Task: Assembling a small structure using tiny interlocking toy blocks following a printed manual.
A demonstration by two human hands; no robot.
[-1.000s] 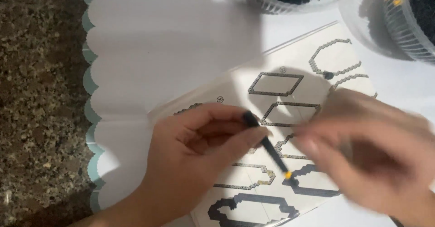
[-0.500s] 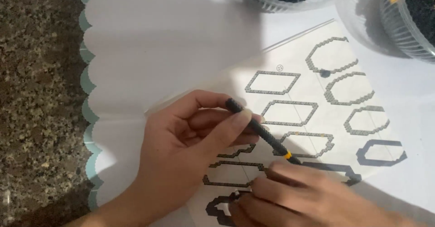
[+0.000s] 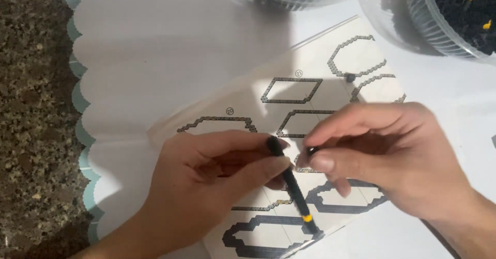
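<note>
Black, thin, a pen-like stick with a yellow band (image 3: 292,186) sits pinched in our left hand (image 3: 206,192), tip down on the clear pegboard sheet with grey bead outlines (image 3: 289,91). Our right hand (image 3: 382,161) pinches a tiny dark bead (image 3: 313,150) just beside the stick. We judge placing is underway; next needs steady, precise seating.

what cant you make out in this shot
Head view only:
- Small dark piece pinched by the right hand: fingertips hide its shape.
- Printed pattern sheet with dark bead outlines: middle outlines covered by both hands.
- Clear plastic tub of black and yellow beads: cut off by the top edge.
- Thin black stick with yellow band in the left hand: blurred.
</note>
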